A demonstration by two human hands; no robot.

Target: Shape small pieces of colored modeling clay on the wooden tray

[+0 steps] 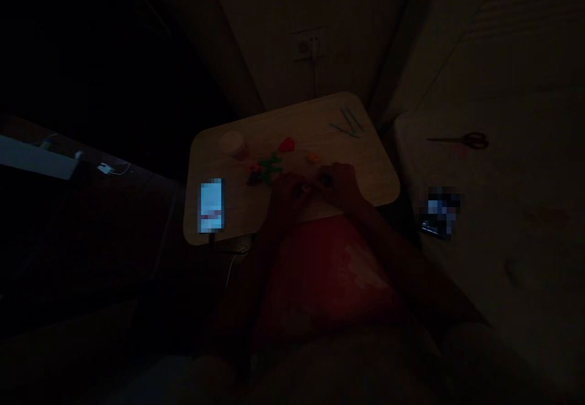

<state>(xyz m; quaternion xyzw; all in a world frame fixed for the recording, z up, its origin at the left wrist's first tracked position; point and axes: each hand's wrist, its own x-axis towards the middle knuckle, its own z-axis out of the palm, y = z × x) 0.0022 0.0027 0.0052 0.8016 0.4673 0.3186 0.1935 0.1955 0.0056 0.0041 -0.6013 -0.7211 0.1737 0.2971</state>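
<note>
Head view shows green pieces clustered, a red lump and orange lump separate, left hand and right hand curled, contents too dark to tell.

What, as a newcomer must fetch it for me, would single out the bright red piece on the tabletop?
Find the pale wood-look tabletop with rounded corners. Near its middle, between and slightly beyond the cluster of green pieces and the small orange piece, lies the bright red piece. Unlike the smaller reddish bits at the green cluster's left, it is one solid lump.
</note>
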